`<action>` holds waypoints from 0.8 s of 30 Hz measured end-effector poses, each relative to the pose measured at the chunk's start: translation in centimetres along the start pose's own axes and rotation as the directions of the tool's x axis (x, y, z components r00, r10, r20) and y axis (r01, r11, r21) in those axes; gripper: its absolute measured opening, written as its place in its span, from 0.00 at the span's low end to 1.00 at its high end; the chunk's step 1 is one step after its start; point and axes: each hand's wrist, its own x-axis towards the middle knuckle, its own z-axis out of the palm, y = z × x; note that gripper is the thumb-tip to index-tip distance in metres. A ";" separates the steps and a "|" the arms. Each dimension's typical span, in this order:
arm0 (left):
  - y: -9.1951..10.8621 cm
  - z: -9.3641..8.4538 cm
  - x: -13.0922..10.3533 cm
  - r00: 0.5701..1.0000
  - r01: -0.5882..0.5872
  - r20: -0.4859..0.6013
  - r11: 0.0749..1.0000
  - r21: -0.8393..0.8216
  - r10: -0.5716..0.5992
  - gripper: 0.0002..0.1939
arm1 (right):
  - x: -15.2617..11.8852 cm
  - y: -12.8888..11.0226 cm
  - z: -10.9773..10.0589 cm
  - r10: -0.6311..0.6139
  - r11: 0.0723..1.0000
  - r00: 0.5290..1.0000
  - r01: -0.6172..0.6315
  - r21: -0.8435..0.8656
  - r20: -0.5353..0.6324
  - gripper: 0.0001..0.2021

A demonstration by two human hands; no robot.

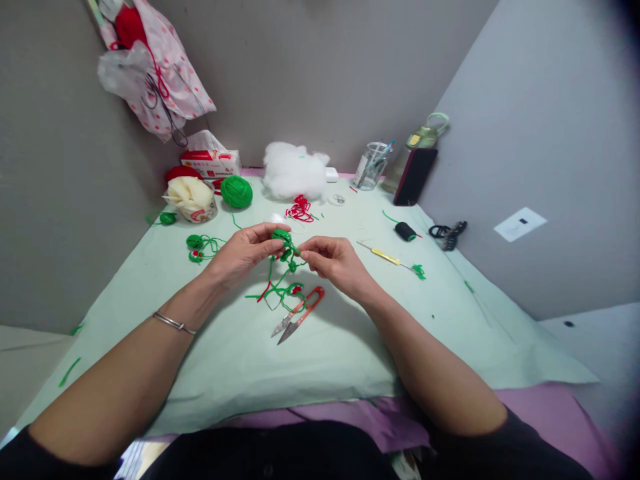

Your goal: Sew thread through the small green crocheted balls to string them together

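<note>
Between the fingers of my left hand [247, 248] is a small green crocheted piece [282, 236], held above the table. My right hand [333, 260] pinches green yarn [297, 251] at the piece's right side; whether a needle is there too is too small to tell. Green strands dangle below, toward a small green-and-red crocheted piece [296, 289] on the cloth. Orange-handled thread snips [314, 297] lie under my hands, blades toward me. To the right rests a crochet hook with a yellow handle [385, 256], near a tuft of green yarn [419, 271].
Behind my hands are a green yarn ball [237, 192], white stuffing [293, 172], tangled red yarn [300, 209] and a tub [193, 203]. A glass jar [371, 167], a bottle [400, 167] and a phone [416, 177] stand back right. Walls enclose the pale green cloth [240, 373].
</note>
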 end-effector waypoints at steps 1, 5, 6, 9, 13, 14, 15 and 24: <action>0.1 0.0 0.0 1.000 -0.004 0.007 1.000 0.019 0.004 0.17 | 0.0 0.0 0.0 -0.005 1.000 1.000 0.005 0.004 -0.001 0.09; 0.1 0.3 -0.2 0.999 -0.024 0.025 0.993 0.118 0.021 0.16 | 0.0 0.1 0.1 -0.045 0.999 0.999 0.045 0.001 0.015 0.09; 0.1 0.4 -0.3 0.999 -0.031 0.027 0.991 0.133 0.028 0.16 | 0.0 0.1 0.1 -0.053 0.999 0.998 0.052 0.003 0.016 0.09; 0.0 0.8 -0.4 0.998 -0.058 0.026 0.988 0.142 0.055 0.16 | 0.1 0.2 0.2 -0.052 0.998 0.999 0.051 0.031 0.017 0.11; 0.1 1.1 -0.4 0.998 -0.065 0.007 0.995 0.073 0.065 0.16 | 0.2 0.1 -0.3 -0.063 0.998 0.997 0.061 0.032 0.052 0.13; 0.2 1.1 -0.4 0.998 -0.066 0.006 0.996 0.059 0.066 0.16 | 0.2 0.1 -0.5 -0.064 0.998 0.995 0.063 0.016 0.070 0.13; 0.2 1.1 -0.4 0.998 -0.067 0.007 0.996 0.054 0.067 0.16 | 0.1 -0.1 -0.8 -0.060 0.998 0.994 0.060 -0.004 0.091 0.14; 0.6 1.2 -0.8 0.998 -0.051 0.048 0.987 0.152 0.044 0.16 | 0.1 -0.4 -1.6 0.014 0.998 0.988 -0.005 -0.058 0.157 0.12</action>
